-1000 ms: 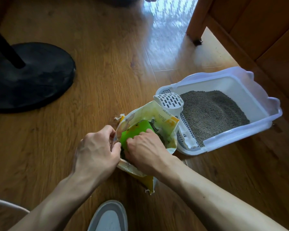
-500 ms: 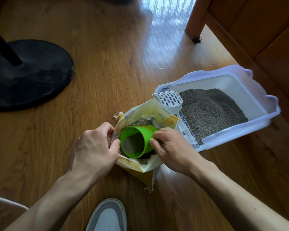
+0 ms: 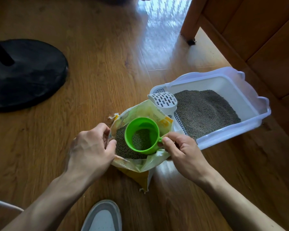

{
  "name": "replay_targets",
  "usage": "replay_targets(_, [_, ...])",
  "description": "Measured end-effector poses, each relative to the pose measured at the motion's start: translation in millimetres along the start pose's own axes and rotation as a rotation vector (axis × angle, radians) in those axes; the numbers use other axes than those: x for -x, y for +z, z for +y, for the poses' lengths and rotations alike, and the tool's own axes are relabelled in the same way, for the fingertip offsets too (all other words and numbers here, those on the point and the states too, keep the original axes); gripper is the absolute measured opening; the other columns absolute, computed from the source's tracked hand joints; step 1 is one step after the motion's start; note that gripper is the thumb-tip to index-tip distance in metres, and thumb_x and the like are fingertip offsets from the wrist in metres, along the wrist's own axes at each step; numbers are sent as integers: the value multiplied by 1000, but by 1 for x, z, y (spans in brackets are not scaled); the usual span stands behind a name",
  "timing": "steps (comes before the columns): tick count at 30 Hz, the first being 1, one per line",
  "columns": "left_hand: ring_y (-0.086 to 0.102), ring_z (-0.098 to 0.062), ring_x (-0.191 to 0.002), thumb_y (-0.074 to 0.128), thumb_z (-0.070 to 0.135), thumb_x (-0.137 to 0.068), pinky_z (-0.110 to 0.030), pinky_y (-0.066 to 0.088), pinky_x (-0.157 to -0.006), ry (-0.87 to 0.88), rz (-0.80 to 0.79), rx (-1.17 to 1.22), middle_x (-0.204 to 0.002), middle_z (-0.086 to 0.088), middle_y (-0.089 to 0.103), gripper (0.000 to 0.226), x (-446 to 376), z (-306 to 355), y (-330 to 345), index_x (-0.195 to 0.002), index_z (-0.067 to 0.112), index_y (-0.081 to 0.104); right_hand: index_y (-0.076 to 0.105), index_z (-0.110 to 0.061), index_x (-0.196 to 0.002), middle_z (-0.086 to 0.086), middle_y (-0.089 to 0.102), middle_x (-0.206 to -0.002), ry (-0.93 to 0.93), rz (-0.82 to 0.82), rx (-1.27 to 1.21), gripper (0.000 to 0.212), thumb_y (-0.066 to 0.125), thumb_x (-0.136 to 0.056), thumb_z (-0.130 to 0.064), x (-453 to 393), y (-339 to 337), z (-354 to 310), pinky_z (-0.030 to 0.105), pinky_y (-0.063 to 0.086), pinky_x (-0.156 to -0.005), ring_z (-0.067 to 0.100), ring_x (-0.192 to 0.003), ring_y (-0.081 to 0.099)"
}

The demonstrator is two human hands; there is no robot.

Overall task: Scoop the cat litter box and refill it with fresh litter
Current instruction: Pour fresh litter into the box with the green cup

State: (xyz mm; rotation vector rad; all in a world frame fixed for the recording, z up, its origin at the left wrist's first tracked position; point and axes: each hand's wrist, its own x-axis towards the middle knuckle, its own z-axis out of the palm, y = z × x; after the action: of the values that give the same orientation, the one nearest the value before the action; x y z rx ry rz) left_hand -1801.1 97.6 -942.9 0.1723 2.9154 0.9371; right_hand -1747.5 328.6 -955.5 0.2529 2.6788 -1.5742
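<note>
A yellow litter bag (image 3: 141,164) stands open on the wooden floor, with grey litter showing inside. My left hand (image 3: 90,147) pinches the bag's left rim and holds it open. My right hand (image 3: 182,152) grips the handle of a green cup (image 3: 142,135) that hangs over the bag's mouth, tilted toward me, partly filled with litter. Just right of the bag sits the white litter box (image 3: 230,132), holding a mound of grey litter (image 3: 205,110). A white slotted scoop (image 3: 163,100) rests at the box's near-left corner.
A black round stand base (image 3: 23,72) with a pole sits at the left. Wooden furniture (image 3: 257,30) with a leg borders the box at the back right. My grey and white shoe (image 3: 102,215) is at the bottom edge. A thin white curved edge (image 3: 5,204) shows at bottom left.
My right hand pulled the green cup up out of the bag, now holding litter, and shifted its grip to the handle. The left hand kept its hold on the bag rim.
</note>
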Motion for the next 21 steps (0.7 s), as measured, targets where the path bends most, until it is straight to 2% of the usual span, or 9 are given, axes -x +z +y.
replay_targets(2, [62,-29,-66,69,32,-81,-40,54,-59,1,-11,-10,-64,1,60,16,0,1,-1,-79,24,56,67,-16,-75,-16,59,-63,6,3,-50,29,49,-92,-32,1,0,0,37,51,-64,2,-64,55])
replay_targets(5, [63,-29,-73,71,30,-81,-41,55,-64,17,4,-23,-74,1,62,14,0,4,-1,-88,25,60,64,-20,-70,-17,58,-60,20,21,-74,30,49,-93,-33,-1,-2,0,39,49,-62,2,-61,53])
replay_targets(8, [61,-27,-92,77,20,-77,-40,54,-80,79,67,-44,-103,-2,61,43,0,9,1,-117,20,62,66,-20,-74,-12,60,-62,19,46,-89,32,50,-93,-40,-2,-4,4,51,54,-66,9,-62,57])
replay_targets(11, [56,-27,-103,78,16,-74,-39,47,-90,158,70,-67,-118,-5,59,57,-2,14,5,-127,14,59,66,-22,-76,-7,60,-65,9,48,-108,32,49,-92,-44,-2,-9,5,55,53,-66,14,-65,57])
replay_targets(15, [55,-25,-102,79,18,-74,-34,44,-90,222,41,-67,-120,-3,60,58,-3,19,10,-128,14,59,62,-18,-72,-1,58,-68,-10,100,-151,32,46,-96,-32,1,-19,3,43,48,-69,8,-68,54])
replay_targets(17, [54,-24,-101,78,19,-75,-32,43,-89,222,37,-60,-120,-2,60,57,-4,20,12,-128,15,59,62,-19,-73,-5,58,-68,17,54,-174,33,47,-96,-37,5,-14,4,50,51,-70,11,-68,56])
replay_targets(19, [54,-23,-102,78,20,-76,-32,43,-87,228,34,-60,-120,-1,60,56,-7,19,12,-128,16,59,60,-18,-75,-5,59,-69,43,89,-203,35,46,-96,-42,8,-9,5,59,51,-70,19,-68,57])
replay_targets(21, [55,-23,-101,78,20,-76,-33,43,-87,230,34,-53,-119,-1,60,54,-10,19,13,-127,17,60,59,-14,-75,-4,58,-68,44,142,-194,36,46,-97,-40,8,-10,4,56,50,-69,23,-67,55])
